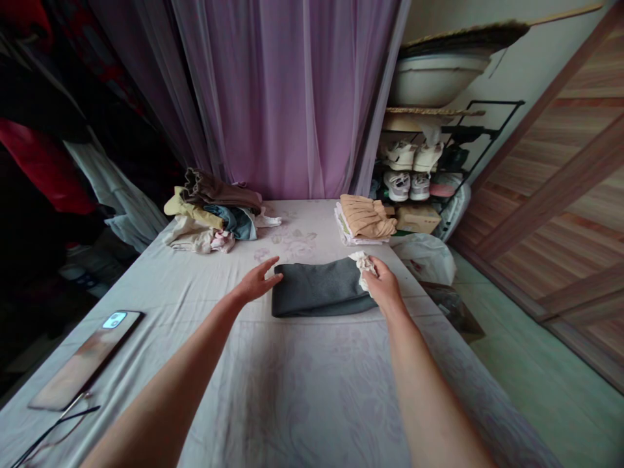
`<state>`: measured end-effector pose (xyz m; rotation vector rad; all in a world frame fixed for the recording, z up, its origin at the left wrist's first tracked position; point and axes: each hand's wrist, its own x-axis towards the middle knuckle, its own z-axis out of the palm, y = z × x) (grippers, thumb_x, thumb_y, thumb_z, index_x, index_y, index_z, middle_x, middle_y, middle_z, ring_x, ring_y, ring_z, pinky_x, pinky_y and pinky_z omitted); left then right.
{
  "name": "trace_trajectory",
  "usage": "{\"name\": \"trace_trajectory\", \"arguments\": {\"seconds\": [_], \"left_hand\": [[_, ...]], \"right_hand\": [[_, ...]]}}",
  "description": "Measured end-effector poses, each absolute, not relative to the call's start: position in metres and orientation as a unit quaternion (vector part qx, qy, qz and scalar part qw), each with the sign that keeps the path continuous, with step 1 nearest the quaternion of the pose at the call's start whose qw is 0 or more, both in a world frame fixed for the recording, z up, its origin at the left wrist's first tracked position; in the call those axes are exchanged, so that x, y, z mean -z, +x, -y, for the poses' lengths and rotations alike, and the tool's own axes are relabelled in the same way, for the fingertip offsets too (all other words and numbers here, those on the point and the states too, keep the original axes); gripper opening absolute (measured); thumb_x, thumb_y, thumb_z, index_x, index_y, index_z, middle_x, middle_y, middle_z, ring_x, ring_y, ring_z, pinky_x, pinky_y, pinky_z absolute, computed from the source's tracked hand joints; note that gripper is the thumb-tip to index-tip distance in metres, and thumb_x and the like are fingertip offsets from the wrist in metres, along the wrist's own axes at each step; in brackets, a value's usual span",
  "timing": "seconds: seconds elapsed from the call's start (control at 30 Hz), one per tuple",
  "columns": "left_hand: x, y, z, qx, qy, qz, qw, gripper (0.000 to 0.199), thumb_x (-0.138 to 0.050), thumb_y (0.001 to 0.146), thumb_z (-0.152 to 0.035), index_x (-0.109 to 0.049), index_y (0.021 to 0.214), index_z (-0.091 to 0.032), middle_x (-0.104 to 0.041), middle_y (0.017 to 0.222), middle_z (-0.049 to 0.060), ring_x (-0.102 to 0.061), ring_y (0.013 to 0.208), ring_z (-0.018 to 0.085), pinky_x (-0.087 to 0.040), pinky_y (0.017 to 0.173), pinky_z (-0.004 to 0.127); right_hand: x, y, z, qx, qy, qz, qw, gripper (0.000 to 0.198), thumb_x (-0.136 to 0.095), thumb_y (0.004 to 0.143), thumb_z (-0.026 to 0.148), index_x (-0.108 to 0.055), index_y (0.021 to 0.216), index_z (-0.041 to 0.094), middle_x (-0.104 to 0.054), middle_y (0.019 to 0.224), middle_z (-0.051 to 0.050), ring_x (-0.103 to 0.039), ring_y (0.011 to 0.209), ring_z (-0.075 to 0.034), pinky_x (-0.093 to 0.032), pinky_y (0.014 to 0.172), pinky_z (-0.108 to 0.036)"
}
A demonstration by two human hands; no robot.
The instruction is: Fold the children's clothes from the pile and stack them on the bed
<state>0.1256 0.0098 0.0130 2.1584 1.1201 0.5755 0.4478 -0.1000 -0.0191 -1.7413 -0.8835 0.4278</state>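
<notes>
A dark grey garment, folded into a long strip, lies flat across the cloth-covered table. At its right end is a bunched white ruffled part; whether this belongs to the same garment I cannot tell. My right hand pinches that white part between thumb and fingers. Beside the strip's left end, my left hand is open, its fingers stretched towards the garment's upper left corner.
A loose heap of clothes lies at the back left. Folded clothes with a tan pleated piece on top sit at the back right. A phone and a cable are at the left edge. Shoes stand on a rack.
</notes>
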Motion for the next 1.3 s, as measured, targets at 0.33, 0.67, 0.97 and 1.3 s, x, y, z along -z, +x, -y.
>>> {"name": "trace_trajectory", "arguments": {"seconds": [0.33, 0.67, 0.97, 1.3], "left_hand": [[-0.045, 0.158, -0.041, -0.010, 0.913, -0.362, 0.188, 0.033, -0.057, 0.081, -0.046, -0.070, 0.099, -0.022, -0.073, 0.098, 0.006, -0.065, 0.096, 0.024, -0.044, 0.090, 0.033], [-0.045, 0.153, -0.046, 0.046, 0.926, -0.325, 0.186, 0.034, -0.051, 0.087, -0.047, -0.069, 0.100, -0.021, -0.073, 0.094, 0.004, -0.064, 0.091, 0.021, -0.040, 0.093, 0.033], [-0.036, 0.133, -0.032, -0.095, 0.932, -0.215, 0.277, 0.028, -0.067, 0.078, -0.040, -0.071, 0.099, -0.022, -0.072, 0.093, 0.003, -0.062, 0.093, 0.021, -0.040, 0.095, 0.036], [-0.046, 0.113, -0.010, -0.089, 0.978, -0.146, 0.123, 0.024, -0.063, 0.078, -0.013, -0.067, 0.098, -0.026, -0.072, 0.104, 0.002, -0.055, 0.113, 0.024, -0.022, 0.110, 0.052]], "right_hand": [[0.011, 0.443, 0.107, -0.197, -0.736, 0.360, 0.539, 0.061, -0.058, 0.067, 0.036, -0.062, 0.125, 0.019, -0.073, 0.100, -0.006, -0.067, 0.087, -0.024, -0.052, 0.077, -0.035], [0.007, 0.434, 0.101, -0.100, -0.808, 0.402, 0.418, 0.052, -0.056, 0.072, 0.028, -0.065, 0.123, 0.023, -0.073, 0.105, -0.008, -0.065, 0.096, -0.027, -0.049, 0.088, -0.038], [-0.003, 0.421, 0.116, -0.060, -0.826, 0.447, 0.339, 0.062, -0.062, 0.066, 0.032, -0.059, 0.126, 0.020, -0.069, 0.106, -0.010, -0.064, 0.096, -0.027, -0.049, 0.087, -0.038], [0.009, 0.391, 0.152, 0.101, -0.718, 0.390, 0.567, 0.040, -0.057, 0.064, 0.028, -0.059, 0.102, 0.016, -0.068, 0.085, -0.007, -0.065, 0.072, -0.020, -0.051, 0.067, -0.031]]}}
